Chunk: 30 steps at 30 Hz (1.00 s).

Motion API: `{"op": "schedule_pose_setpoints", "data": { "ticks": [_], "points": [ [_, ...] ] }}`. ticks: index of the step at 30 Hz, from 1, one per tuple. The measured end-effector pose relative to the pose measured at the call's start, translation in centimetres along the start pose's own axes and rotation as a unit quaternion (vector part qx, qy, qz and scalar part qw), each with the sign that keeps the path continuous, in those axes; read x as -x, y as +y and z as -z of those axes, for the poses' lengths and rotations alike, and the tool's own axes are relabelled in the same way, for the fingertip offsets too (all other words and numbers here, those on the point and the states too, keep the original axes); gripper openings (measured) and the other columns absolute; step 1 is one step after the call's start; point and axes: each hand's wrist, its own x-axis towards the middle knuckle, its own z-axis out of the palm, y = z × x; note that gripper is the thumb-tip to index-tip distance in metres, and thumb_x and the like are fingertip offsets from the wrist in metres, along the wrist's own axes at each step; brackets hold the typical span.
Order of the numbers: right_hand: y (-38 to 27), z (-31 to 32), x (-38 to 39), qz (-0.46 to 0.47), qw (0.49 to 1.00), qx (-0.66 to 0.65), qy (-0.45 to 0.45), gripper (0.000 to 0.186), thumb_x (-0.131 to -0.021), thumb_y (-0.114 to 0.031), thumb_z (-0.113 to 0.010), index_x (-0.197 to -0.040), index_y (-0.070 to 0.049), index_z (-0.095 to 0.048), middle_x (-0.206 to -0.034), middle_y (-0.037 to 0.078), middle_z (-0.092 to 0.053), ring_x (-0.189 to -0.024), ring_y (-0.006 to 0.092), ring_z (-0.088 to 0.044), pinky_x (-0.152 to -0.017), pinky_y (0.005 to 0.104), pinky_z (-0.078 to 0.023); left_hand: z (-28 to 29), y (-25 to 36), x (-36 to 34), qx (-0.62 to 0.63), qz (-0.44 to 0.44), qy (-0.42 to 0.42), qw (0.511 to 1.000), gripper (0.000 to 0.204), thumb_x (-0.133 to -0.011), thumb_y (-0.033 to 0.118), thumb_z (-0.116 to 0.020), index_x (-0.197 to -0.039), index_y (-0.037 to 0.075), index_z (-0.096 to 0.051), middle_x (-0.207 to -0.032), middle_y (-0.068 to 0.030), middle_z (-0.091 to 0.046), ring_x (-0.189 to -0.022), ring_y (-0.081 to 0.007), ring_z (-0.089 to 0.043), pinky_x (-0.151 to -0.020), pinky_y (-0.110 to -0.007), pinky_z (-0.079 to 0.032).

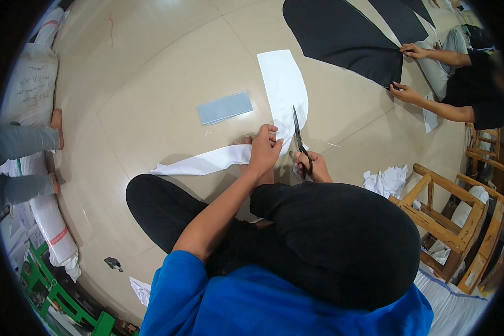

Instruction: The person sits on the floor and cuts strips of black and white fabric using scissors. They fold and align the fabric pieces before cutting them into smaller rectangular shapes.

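A long white cloth piece (283,73) lies bent on the floor, its broad end pointing away and its narrow tail running left in front of my knees. My left hand (265,148) is closed on the cloth at the bend, thumb and fingers pinching it. In my right hand (317,168) is a pair of black-handled scissors (298,131), fingers through the handles. The blades point away from me and overlap the cloth's right edge; how far apart they are I cannot tell. My bare foot shows partly behind the left hand.
A grey-blue flat rectangle (225,107) lies left of the cloth. At upper right a person handles large black cloth (347,39). Crumpled white scraps (386,180) and wooden stools (448,218) are at right. Another person's legs (25,143), wrapped rolls (53,227) and a green frame (67,299) line the left.
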Motion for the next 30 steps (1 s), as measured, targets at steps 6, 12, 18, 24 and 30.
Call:
{"op": "schedule_pose_setpoints", "data": {
  "ticks": [6,12,18,24,30],
  "points": [
    [-0.7,-0.3,-1.0,0.024,1.0,0.019,-0.002,0.037,-0.085,-0.035,-0.078,-0.073,-0.005,-0.062,-0.06,0.001,-0.057,-0.05,0.0097,-0.051,-0.048,0.0257,-0.038,0.1,0.1,0.0,0.001,0.008,-0.001,1.0,0.035,-0.088,0.007,-0.069,-0.118,-0.001,-0.053,-0.084,-0.0089,-0.058,-0.069,-0.0163,-0.062,-0.062,-0.031,-0.05],
    [-1.8,-0.9,-0.7,-0.003,1.0,-0.026,0.008,0.036,-0.085,-0.034,-0.079,-0.073,-0.004,-0.062,-0.059,0.001,-0.057,-0.05,0.0077,-0.051,-0.047,0.0237,-0.037,0.2,0.1,0.0,0.002,0.003,0.004,1.0,0.036,-0.088,0.007,-0.069,-0.118,-0.001,-0.052,-0.083,-0.0085,-0.058,-0.069,-0.0163,-0.062,-0.062,-0.03,-0.05],
    [-2.0,-0.9,-0.5,0.01,0.999,0.027,0.017,0.036,-0.085,-0.034,-0.079,-0.073,-0.004,-0.062,-0.06,0.001,-0.057,-0.048,0.0081,-0.051,-0.046,0.0232,-0.038,0.2,-0.1,-0.1,-0.006,0.007,-0.003,1.0,0.036,-0.088,0.007,-0.069,-0.119,-0.001,-0.053,-0.083,-0.0083,-0.058,-0.068,-0.0168,-0.063,-0.061,-0.03,-0.05],
    [-3.3,-1.1,-1.1,-0.012,1.0,-0.024,0.007,0.037,-0.085,-0.035,-0.078,-0.075,-0.003,-0.062,-0.06,0.001,-0.056,-0.049,0.0094,-0.052,-0.045,0.024,-0.039,0.2,0.1,-0.1,-0.001,0.022,-0.006,1.0,0.037,-0.088,0.008,-0.069,-0.12,0.0,-0.052,-0.086,-0.0087,-0.059,-0.069,-0.0168,-0.063,-0.061,-0.031,-0.05],
    [-4.4,-1.3,-2.4,-0.002,1.0,0.004,0.011,0.04,-0.085,-0.037,-0.078,-0.076,-0.002,-0.063,-0.06,0.001,-0.056,-0.049,0.0093,-0.052,-0.045,0.0236,-0.039,0.1,0.7,0.1,0.009,0.015,0.012,1.0,0.034,-0.086,0.002,-0.068,-0.116,0.0,-0.051,-0.076,-0.0079,-0.06,-0.064,-0.0164,-0.061,-0.062,-0.031,-0.049]
  ]
}}
